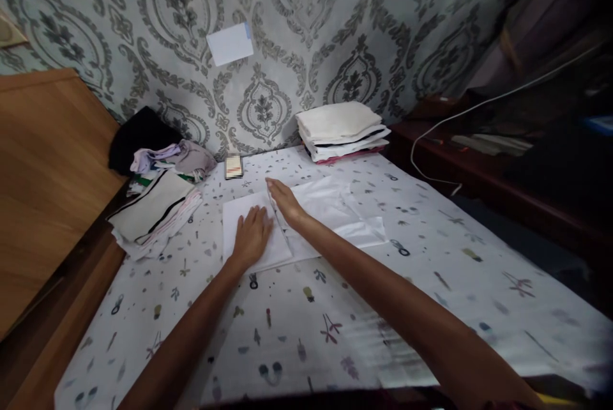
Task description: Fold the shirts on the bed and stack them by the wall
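Observation:
A white garment (325, 215) lies on the patterned bedsheet, its left part folded over into a flat panel. My left hand (251, 237) rests palm down on that folded panel with the fingers spread. Along the fold's right edge my right hand (286, 201) is set on its side, fingers stretched out and pointing away from me, touching the cloth. To the right of it the garment spreads out in a single wrinkled layer. Neither hand grips anything.
A stack of folded clothes (342, 131) stands against the wall. At the left lie folded striped cloths (153, 209), a loose clothes heap (177, 158) and a black cloth (143, 138). A small card-like box (234, 167) sits between. A white cable (472, 110) hangs at the right.

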`<state>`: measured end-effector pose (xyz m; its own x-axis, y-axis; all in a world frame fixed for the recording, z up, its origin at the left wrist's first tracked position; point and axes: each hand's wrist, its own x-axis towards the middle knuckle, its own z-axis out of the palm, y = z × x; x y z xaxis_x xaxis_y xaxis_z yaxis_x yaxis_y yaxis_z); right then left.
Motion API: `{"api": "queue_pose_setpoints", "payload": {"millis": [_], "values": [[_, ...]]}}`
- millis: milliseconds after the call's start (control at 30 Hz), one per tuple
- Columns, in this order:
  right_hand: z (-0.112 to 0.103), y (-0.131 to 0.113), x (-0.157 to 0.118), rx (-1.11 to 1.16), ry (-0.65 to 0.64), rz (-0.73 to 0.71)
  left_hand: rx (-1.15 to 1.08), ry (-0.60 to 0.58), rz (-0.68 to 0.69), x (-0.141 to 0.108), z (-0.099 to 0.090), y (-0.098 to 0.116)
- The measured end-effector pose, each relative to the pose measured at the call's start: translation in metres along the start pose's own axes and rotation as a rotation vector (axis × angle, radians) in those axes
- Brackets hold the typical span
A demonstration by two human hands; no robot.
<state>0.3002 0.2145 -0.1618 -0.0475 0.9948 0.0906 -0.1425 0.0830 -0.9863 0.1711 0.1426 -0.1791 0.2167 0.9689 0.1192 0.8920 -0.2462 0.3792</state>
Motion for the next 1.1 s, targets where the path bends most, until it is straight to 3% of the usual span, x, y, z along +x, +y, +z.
{"api": "queue_pose_setpoints", "payload": {"millis": [133,200,300,433,667,867,1100], "values": [[0.012,0.004,-0.012,-0.591,-0.258,-0.184,-0.009,0.088,0.023,0.018,-0.014,-0.036],[0.016,0.006,-0.018,-0.856,-0.325,-0.211,0.02,0.128,-0.009,0.031,-0.026,-0.061],[0.017,0.006,-0.022,-1.099,-0.298,-0.154,0.045,0.138,-0.085,0.05,-0.042,-0.096],[0.015,0.003,-0.007,-1.154,-0.189,-0.052,0.077,0.084,-0.116,0.067,-0.052,-0.121],[0.022,0.002,0.035,-1.098,-0.099,-0.007,0.124,0.062,-0.125,0.067,-0.053,-0.121],[0.021,0.016,0.042,-1.038,-0.066,-0.105,0.159,0.065,-0.103,0.052,-0.051,-0.11],[0.014,0.025,0.048,-1.041,-0.058,-0.081,0.225,0.057,-0.112,0.032,-0.047,-0.085]]}}
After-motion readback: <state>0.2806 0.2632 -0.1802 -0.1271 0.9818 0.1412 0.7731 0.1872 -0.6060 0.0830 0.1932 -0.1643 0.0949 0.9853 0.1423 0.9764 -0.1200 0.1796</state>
